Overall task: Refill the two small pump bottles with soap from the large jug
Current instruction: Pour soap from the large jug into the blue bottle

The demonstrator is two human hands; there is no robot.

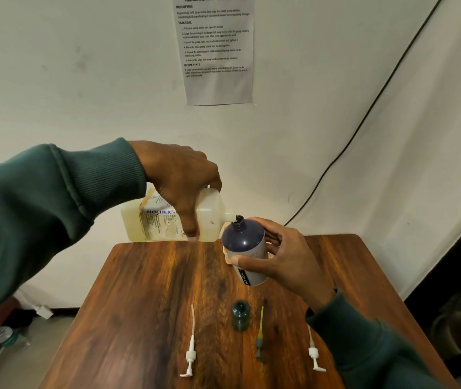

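Observation:
My left hand [179,181] grips the large pale jug [212,217] from above and holds it tipped on its side above the far edge of the table. Its spout meets the open neck of a dark blue pump bottle [244,244]. My right hand [282,254] holds that bottle around its body, tilted toward the jug. A second small dark green bottle [240,315] stands upright nearer to me on the table. Two white pump heads [190,355] [314,355] and a grey pump head with a yellow tube [259,335] lie on the wood.
The wooden table [145,304] stands against a white wall with a printed sheet [218,49] and a black cable [364,116]. A light-coloured box [228,258] sits partly hidden behind the blue bottle. Bottles and clutter lie on the floor at the left [5,332].

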